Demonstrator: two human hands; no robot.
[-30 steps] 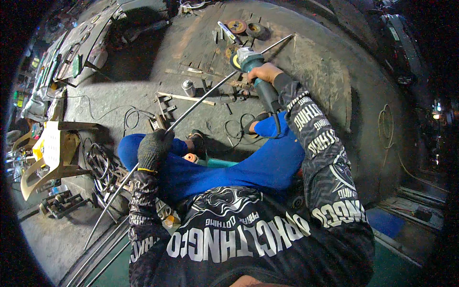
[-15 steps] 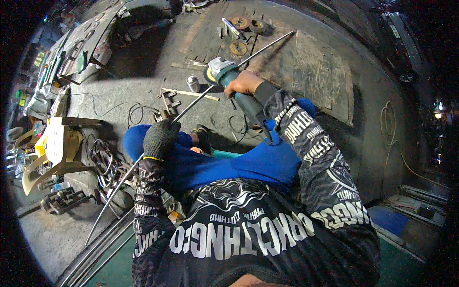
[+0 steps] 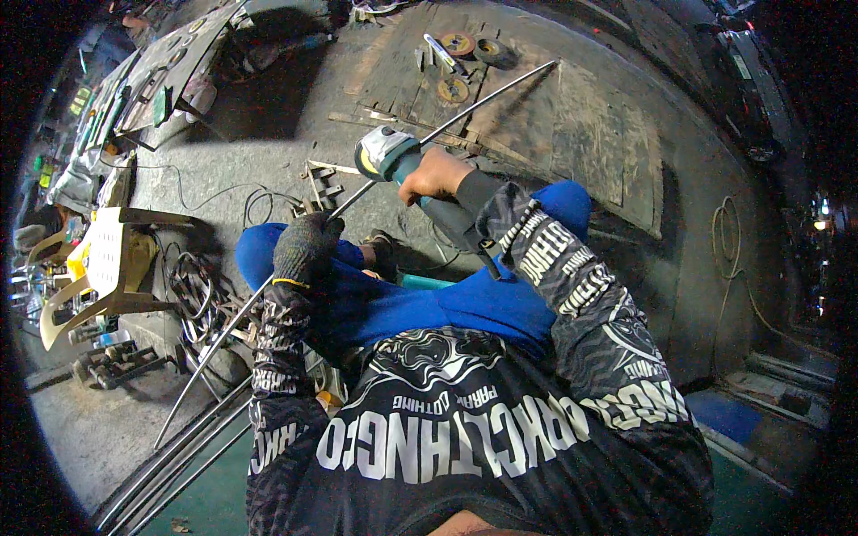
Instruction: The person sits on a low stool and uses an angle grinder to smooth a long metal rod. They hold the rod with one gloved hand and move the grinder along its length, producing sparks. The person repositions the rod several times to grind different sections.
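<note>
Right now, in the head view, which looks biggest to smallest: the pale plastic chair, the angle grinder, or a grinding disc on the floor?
1. Plastic chair
2. Angle grinder
3. Grinding disc, which lies farther off, so nearness may exaggerate the gap.

**Blue, Black and Grey on the Workshop Floor**

The left hand [image 3: 307, 249] wore a dark grey knitted glove with a thin yellow band at the cuff. The right hand [image 3: 435, 174] was bare. The angle grinder [image 3: 393, 156] had a pale grey head, a yellow patch on its side and a teal-green body. The steel rod [image 3: 483, 100] shone silver-grey. The trousers [image 3: 465, 299] were bright blue. The long-sleeved shirt [image 3: 465, 420] was black with grey wavy line patterns and bold white lettering. The cutting discs [image 3: 458, 45] were reddish-brown and dark. The plastic chair [image 3: 103, 259] was cream-white. The concrete floor [image 3: 268, 152] was mottled grey, and a green surface [image 3: 206, 500] showed at the lower left.
</note>
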